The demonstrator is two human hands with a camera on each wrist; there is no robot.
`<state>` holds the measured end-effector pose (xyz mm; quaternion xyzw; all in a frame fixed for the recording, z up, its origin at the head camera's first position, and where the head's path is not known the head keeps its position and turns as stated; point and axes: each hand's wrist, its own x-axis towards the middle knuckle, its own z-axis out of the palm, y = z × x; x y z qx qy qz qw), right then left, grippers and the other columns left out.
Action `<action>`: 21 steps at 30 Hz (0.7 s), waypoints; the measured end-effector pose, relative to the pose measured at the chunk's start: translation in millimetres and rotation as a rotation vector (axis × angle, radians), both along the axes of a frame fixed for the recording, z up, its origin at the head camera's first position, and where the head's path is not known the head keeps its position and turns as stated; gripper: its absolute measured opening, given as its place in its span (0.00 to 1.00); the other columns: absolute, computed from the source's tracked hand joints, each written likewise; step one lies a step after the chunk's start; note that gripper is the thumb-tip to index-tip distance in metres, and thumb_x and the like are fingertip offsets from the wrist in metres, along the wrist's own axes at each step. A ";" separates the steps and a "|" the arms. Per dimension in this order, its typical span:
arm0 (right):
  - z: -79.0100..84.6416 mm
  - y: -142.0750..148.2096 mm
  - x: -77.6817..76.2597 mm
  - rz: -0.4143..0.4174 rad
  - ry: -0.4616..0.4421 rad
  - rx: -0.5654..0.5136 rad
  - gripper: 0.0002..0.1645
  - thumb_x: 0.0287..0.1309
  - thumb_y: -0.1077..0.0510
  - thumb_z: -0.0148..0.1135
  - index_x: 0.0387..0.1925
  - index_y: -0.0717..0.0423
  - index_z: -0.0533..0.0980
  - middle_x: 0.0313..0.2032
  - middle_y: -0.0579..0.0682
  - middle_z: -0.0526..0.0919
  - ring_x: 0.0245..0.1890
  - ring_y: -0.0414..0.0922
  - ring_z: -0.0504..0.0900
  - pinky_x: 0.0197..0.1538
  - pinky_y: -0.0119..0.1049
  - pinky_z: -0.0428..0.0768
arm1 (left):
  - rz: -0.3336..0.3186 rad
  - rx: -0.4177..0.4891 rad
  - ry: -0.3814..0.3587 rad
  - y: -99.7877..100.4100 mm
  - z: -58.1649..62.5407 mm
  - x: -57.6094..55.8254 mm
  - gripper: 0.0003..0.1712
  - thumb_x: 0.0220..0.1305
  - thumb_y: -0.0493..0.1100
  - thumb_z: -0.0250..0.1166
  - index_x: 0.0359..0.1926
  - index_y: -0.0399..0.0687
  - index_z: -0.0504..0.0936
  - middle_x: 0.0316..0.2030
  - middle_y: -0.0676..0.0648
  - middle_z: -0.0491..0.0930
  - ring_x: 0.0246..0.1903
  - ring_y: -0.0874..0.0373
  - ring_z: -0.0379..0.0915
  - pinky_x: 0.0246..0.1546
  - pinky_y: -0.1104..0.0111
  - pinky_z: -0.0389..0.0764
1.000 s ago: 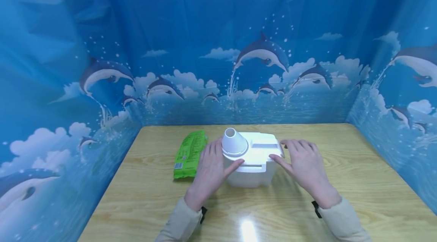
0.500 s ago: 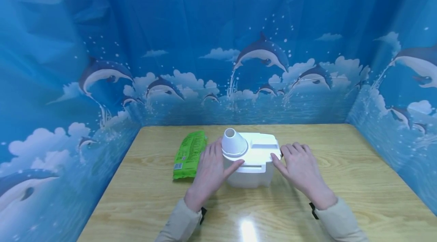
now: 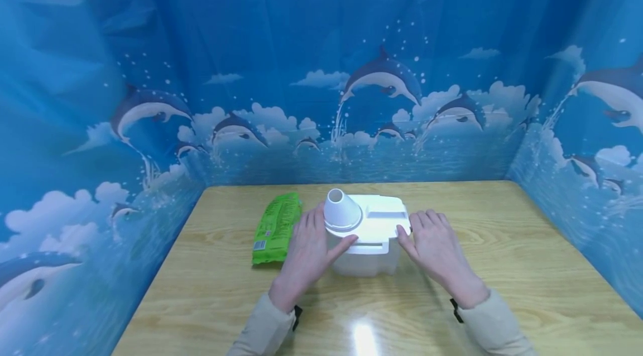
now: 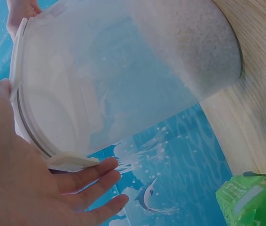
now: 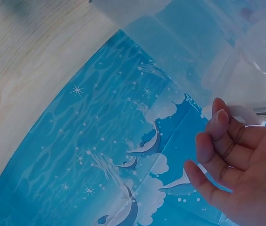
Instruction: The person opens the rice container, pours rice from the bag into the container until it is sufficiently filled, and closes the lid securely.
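Note:
A translucent storage container (image 3: 366,264) stands upright on the table, with a white lid (image 3: 372,227) and a cone-shaped white spout (image 3: 342,210) on top. Pale grains (image 4: 194,52) fill its lower part. My left hand (image 3: 308,244) holds the lid's left side, thumb along the near edge. In the left wrist view its index fingertip meets a white side clip (image 4: 71,161), which stands slightly off the wall. On the opposite side, my right hand (image 3: 434,244) grips the lid's edge, thumb on top. Its bent fingers lie against the right clip (image 5: 244,114).
A green printed packet (image 3: 273,230) lies on the wooden table (image 3: 211,300), just left of the container and close to my left hand. A blue dolphin-print curtain (image 3: 281,66) encloses the back and both sides of the table.
My right hand has moved slightly left and its fingers have curled in, folding the right clip down from its outward position against the container. The left hand keeps its place on the lid.

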<state>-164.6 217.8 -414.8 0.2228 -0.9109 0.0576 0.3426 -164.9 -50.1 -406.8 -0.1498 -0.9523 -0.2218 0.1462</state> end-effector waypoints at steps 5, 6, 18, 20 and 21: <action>-1.2 -0.6 -0.7 0.003 0.019 0.003 0.36 0.74 0.43 0.36 0.31 0.70 0.76 0.27 0.61 0.81 0.33 0.59 0.80 0.43 0.53 0.79 | -0.004 -0.004 0.025 0.1 -1.6 -0.7 0.59 0.62 0.79 0.54 0.74 0.35 0.59 0.63 0.36 0.73 0.63 0.44 0.70 0.67 0.51 0.71; -1.1 -0.6 -0.6 0.003 0.017 0.000 0.36 0.74 0.43 0.37 0.30 0.69 0.76 0.27 0.61 0.80 0.32 0.59 0.79 0.42 0.53 0.79 | -0.006 -0.004 0.033 0.3 -2.1 -1.0 0.59 0.62 0.79 0.55 0.74 0.35 0.59 0.63 0.36 0.73 0.62 0.44 0.70 0.67 0.51 0.71; 0.5 -0.8 1.5 0.002 -0.062 -0.035 0.29 0.73 0.45 0.44 0.31 0.67 0.76 0.26 0.57 0.79 0.32 0.56 0.79 0.44 0.52 0.79 | 0.001 -0.036 0.076 1.4 -3.9 -1.9 0.59 0.63 0.79 0.54 0.74 0.34 0.59 0.61 0.35 0.74 0.61 0.44 0.71 0.66 0.52 0.72; 1.0 -1.0 1.8 0.001 -0.075 -0.040 0.29 0.73 0.45 0.45 0.31 0.67 0.76 0.26 0.57 0.79 0.32 0.56 0.78 0.44 0.52 0.78 | 0.004 -0.039 0.075 1.2 -4.2 -1.7 0.60 0.63 0.79 0.53 0.74 0.34 0.59 0.61 0.35 0.74 0.61 0.44 0.71 0.66 0.52 0.72; 1.3 -1.1 2.0 0.001 -0.079 -0.040 0.28 0.73 0.45 0.46 0.32 0.67 0.76 0.26 0.57 0.79 0.32 0.56 0.78 0.44 0.52 0.78 | 0.005 -0.041 0.074 1.1 -4.1 -1.7 0.60 0.63 0.80 0.52 0.74 0.34 0.59 0.61 0.35 0.74 0.61 0.44 0.71 0.66 0.52 0.72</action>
